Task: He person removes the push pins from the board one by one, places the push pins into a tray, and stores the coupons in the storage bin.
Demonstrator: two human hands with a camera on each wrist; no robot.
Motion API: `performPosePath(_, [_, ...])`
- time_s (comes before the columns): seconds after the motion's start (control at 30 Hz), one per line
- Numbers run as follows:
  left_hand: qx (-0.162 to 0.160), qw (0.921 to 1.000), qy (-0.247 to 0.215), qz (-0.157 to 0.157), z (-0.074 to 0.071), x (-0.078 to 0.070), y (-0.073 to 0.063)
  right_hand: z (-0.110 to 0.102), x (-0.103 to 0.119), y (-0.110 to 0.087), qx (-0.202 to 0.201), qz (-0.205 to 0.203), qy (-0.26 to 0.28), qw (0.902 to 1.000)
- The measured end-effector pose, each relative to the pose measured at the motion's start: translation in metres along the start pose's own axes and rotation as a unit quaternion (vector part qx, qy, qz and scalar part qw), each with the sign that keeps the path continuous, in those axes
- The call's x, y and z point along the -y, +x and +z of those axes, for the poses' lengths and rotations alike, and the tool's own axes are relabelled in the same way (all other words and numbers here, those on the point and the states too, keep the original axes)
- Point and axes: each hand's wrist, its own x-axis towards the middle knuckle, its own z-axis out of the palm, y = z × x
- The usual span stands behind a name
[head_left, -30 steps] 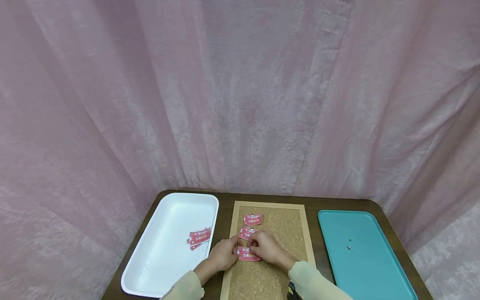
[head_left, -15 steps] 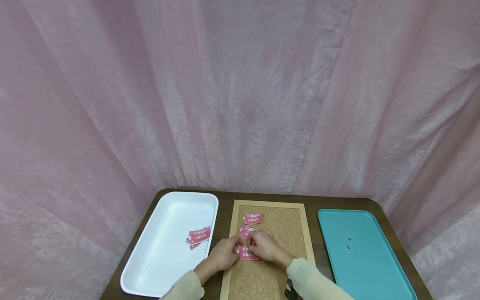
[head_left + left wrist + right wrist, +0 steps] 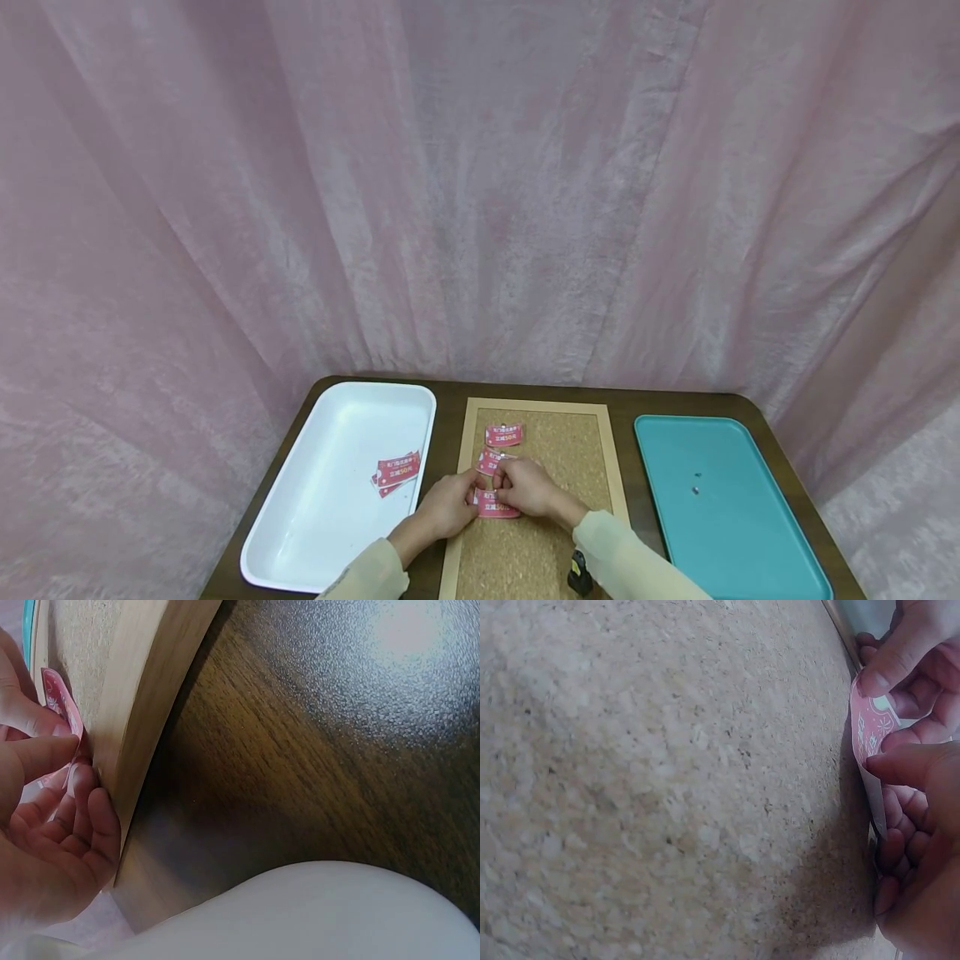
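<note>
A red coupon with white and yellow print lies low on the left part of the corkboard. My left hand pinches its left end between thumb and fingers. From the right, my right hand pinches its upper edge. In the right wrist view the coupon bows up off the cork, a thumb on its face and fingers behind. Whether the right fingers also hold a pin is hidden. Above it, two more coupons sit on the board, the top one in full view, the middle one partly covered.
A white tray on the left holds a few overlapping coupons. On the right, a teal tray carries small shiny pieces. The board's wooden frame stands raised above the dark tabletop.
Both hands stay at the same coupon with almost no shift. The whole scene sits slightly higher in the head view.
</note>
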Motion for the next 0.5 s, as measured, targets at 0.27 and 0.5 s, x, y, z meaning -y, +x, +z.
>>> performPosePath(0.27, [0.007, 0.9997, 0.005, -0.024, 0.003, 0.002, 0.001, 0.0, 0.0, -0.002, -0.004, -0.001, 0.001, 1.0])
performPosePath(0.5, [0.005, 0.9999, 0.001, -0.01, -0.002, -0.004, -0.002, -0.001, -0.001, -0.002, -0.01, -0.012, 0.001, 0.9999])
